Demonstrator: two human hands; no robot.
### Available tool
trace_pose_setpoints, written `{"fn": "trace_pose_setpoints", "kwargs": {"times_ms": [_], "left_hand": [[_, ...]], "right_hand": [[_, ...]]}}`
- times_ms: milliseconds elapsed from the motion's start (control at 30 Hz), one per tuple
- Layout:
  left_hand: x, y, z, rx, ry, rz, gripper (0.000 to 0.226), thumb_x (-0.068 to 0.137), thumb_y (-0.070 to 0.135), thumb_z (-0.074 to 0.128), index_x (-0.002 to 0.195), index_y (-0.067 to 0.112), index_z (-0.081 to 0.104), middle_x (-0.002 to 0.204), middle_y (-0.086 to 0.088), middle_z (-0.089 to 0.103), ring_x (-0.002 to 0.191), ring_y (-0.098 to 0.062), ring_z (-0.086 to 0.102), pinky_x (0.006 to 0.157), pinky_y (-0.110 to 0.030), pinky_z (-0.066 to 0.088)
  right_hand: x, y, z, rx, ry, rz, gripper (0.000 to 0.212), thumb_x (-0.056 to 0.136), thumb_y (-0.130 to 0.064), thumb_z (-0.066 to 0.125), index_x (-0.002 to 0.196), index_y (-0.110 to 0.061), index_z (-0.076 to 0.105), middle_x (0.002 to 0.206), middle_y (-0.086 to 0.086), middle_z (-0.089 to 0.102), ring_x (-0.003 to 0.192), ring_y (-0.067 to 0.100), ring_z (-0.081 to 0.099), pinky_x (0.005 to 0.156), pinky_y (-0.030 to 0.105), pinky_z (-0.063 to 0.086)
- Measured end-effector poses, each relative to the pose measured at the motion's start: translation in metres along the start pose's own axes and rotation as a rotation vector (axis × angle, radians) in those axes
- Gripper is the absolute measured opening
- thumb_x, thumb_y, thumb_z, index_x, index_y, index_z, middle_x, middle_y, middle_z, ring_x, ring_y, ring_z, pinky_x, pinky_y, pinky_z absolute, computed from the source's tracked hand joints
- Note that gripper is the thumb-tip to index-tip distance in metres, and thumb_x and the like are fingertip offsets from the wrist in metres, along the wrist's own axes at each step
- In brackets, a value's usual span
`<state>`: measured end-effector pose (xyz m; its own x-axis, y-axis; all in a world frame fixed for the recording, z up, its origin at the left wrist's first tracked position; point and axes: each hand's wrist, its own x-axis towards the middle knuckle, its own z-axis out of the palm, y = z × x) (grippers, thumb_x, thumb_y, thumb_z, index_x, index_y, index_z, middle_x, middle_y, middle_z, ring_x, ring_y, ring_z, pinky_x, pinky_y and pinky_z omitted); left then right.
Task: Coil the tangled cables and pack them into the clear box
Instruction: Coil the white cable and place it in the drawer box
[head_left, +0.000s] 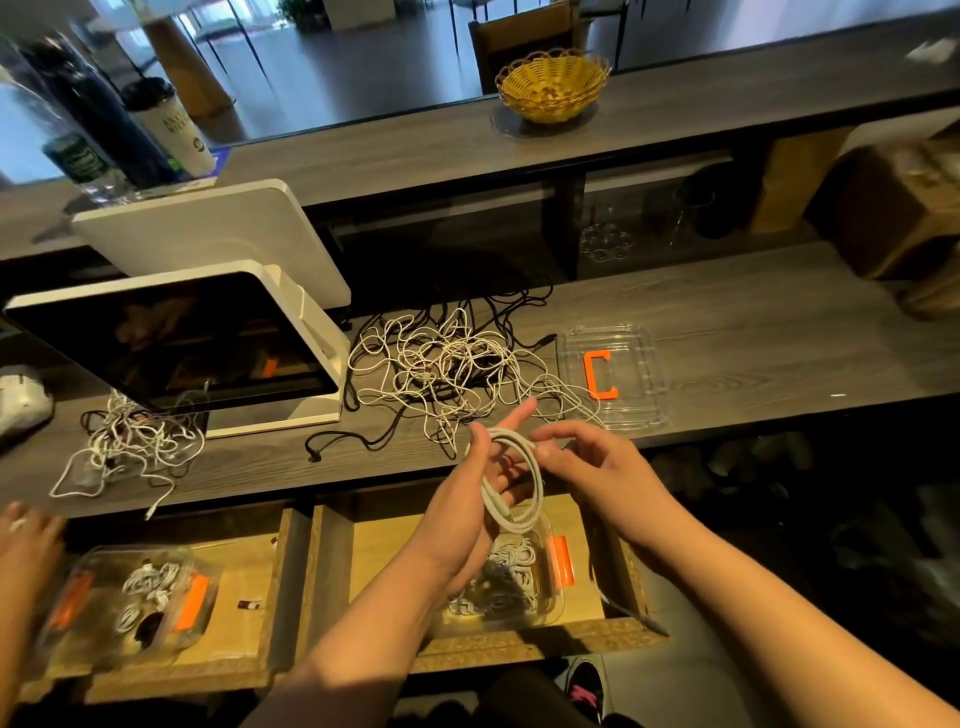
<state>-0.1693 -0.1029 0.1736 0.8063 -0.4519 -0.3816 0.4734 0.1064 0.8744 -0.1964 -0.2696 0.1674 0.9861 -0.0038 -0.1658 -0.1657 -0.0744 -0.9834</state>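
Observation:
My left hand (467, 499) holds a white cable coil (511, 483) looped around its palm and fingers, just in front of the counter edge. My right hand (587, 457) pinches the top of the same coil with thumb and fingers. Below my hands, in a wooden drawer, a clear box (540, 597) with an orange latch holds several coiled white and dark cables. A big tangle of white and black cables (441, 374) lies on the dark counter beyond my hands. A clear lid (644, 364) with an orange clip lies right of the tangle.
A white point-of-sale screen (182, 343) stands at the left, with a smaller cable tangle (130, 447) in front of it. A second clear box (130, 597) of cables sits in the left drawer, near another person's hand (26, 540). A yellow wicker basket (553, 85) rests on the upper shelf.

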Motion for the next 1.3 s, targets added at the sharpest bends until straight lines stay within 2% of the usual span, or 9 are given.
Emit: {"fn": "trace_pose_setpoints", "kwargs": {"times_ms": [167,267,567,667,767,867,1000,1167,1300], "left_hand": [[0.004,0.004,0.004,-0.031,0.058,0.046,0.056,0.093,0.059,0.029,0.126,0.035,0.068,0.125,0.005,0.070,0.121,-0.006,0.061,0.091,-0.021,0.050],[0.007,0.002,0.000,-0.025,0.083,0.059,0.056,0.098,0.052,0.025,0.120,0.018,0.065,0.107,0.005,0.076,0.102,-0.006,0.070,0.077,-0.018,0.054],[0.014,0.005,0.003,-0.134,0.245,0.075,0.055,0.091,0.057,0.035,0.101,0.011,0.064,0.117,-0.015,0.071,0.116,-0.028,0.065,0.102,-0.042,0.049],[0.013,0.008,0.003,-0.051,0.221,0.124,0.053,0.092,0.060,0.032,0.090,0.024,0.070,0.097,-0.002,0.075,0.089,-0.015,0.072,0.072,-0.031,0.054],[0.012,0.009,-0.002,-0.013,0.222,0.124,0.053,0.094,0.064,0.028,0.089,0.028,0.066,0.073,-0.005,0.063,0.066,-0.022,0.063,0.038,-0.024,0.045],[0.015,0.007,-0.007,0.029,0.246,0.134,0.055,0.098,0.064,0.025,0.092,0.026,0.065,0.077,-0.011,0.051,0.076,-0.030,0.055,0.050,-0.031,0.043],[0.013,0.014,-0.010,0.061,0.254,0.119,0.050,0.097,0.059,0.033,0.088,0.023,0.067,0.071,-0.001,0.045,0.065,-0.013,0.055,0.056,-0.025,0.046],[0.010,0.017,-0.019,-0.007,0.241,0.088,0.024,0.083,0.042,0.063,0.087,0.021,0.073,0.075,-0.005,0.044,0.076,-0.024,0.049,0.072,-0.034,0.047],[0.019,0.021,-0.041,-0.161,0.113,-0.018,0.016,0.085,0.020,0.069,0.094,0.012,0.079,0.072,-0.009,0.046,0.066,-0.014,0.053,0.069,-0.029,0.044]], "right_hand": [[0.004,0.000,0.009,0.181,0.013,0.175,0.042,0.077,-0.052,0.072,0.113,-0.034,0.060,0.108,0.034,0.062,0.083,0.044,0.062,0.080,0.052,0.050],[0.005,0.001,0.015,0.177,-0.034,0.203,0.023,0.095,-0.033,0.061,0.113,-0.018,0.063,0.104,0.017,0.072,0.093,0.034,0.068,0.090,0.045,0.052],[0.006,-0.002,0.036,0.196,-0.139,0.161,0.014,0.094,-0.024,0.066,0.101,-0.013,0.068,0.100,0.010,0.073,0.094,0.023,0.069,0.090,0.039,0.051],[0.008,-0.003,0.042,0.199,-0.193,0.154,0.018,0.096,-0.027,0.064,0.108,-0.015,0.067,0.092,0.005,0.073,0.090,0.021,0.070,0.090,0.039,0.052],[0.006,-0.007,0.046,0.285,-0.284,0.172,0.017,0.098,-0.032,0.058,0.096,-0.016,0.062,0.066,0.004,0.057,0.057,0.015,0.049,0.060,0.027,0.041],[0.006,-0.008,0.046,0.379,-0.315,0.221,0.016,0.098,-0.035,0.059,0.093,-0.021,0.064,0.062,0.004,0.049,0.051,0.015,0.033,0.048,0.024,0.027],[0.012,-0.011,0.044,0.348,-0.407,0.259,0.021,0.094,-0.035,0.065,0.095,-0.015,0.063,0.062,0.002,0.051,0.051,0.013,0.036,0.049,0.023,0.030],[0.019,-0.014,0.041,0.203,-0.413,0.280,0.008,0.093,-0.017,0.065,0.087,-0.012,0.062,0.056,-0.001,0.049,0.049,0.010,0.039,0.054,0.022,0.035],[0.027,-0.016,0.032,0.097,-0.381,0.285,0.018,0.087,-0.003,0.066,0.073,-0.014,0.062,0.056,0.000,0.045,0.047,0.009,0.037,0.051,0.022,0.031]]}}
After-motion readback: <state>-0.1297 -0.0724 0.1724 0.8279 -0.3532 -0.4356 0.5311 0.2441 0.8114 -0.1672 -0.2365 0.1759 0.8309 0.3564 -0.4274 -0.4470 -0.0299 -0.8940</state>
